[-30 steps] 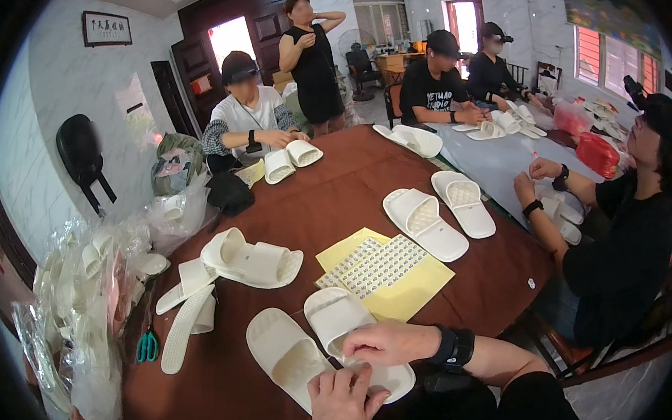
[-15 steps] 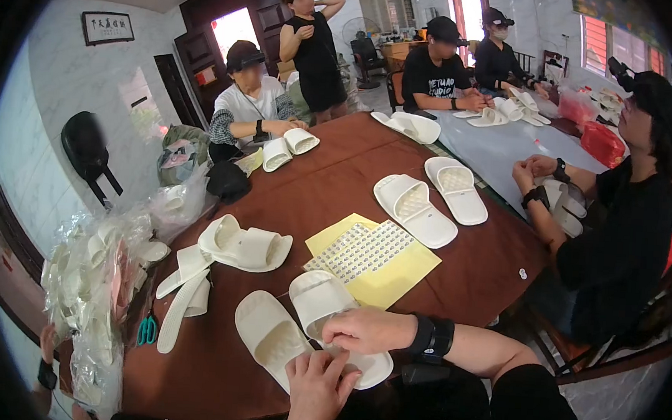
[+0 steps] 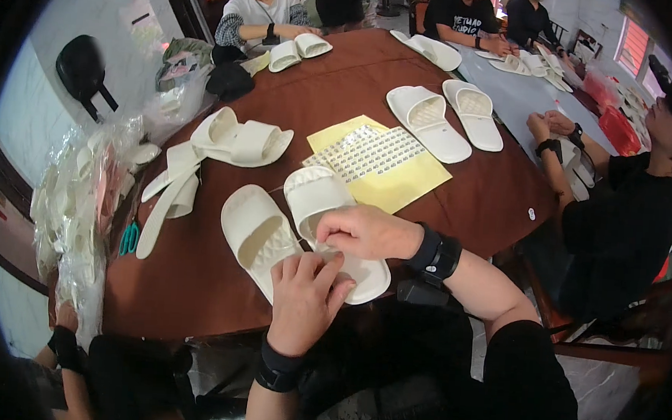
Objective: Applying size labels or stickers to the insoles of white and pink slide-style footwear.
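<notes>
Two white slide slippers lie side by side in front of me at the table's near edge, the left slipper (image 3: 256,232) and the right slipper (image 3: 317,201). My left hand (image 3: 304,296) rests over their open heel parts, fingers stretched and thumb apart. Over the right slipper's insole, just behind its strap, my right hand (image 3: 369,231) is closed with the fingertips curled in. Whatever those fingertips pinch, if anything, is hidden. Beyond the slippers lie printed sticker sheets (image 3: 386,151) on yellow paper (image 3: 402,191).
More white slippers (image 3: 240,139) lie stacked at left, beside teal scissors (image 3: 129,238) and a clear plastic bag of slippers (image 3: 87,195). Another pair (image 3: 430,123) sits at the far right of the brown-covered table (image 3: 499,189). Several people sit around; a co-worker's hand (image 3: 66,317) is at lower left.
The view has tipped downward, so the table and slippers sit higher in the picture. Both my hands stay over the right slipper with only slight finger movement.
</notes>
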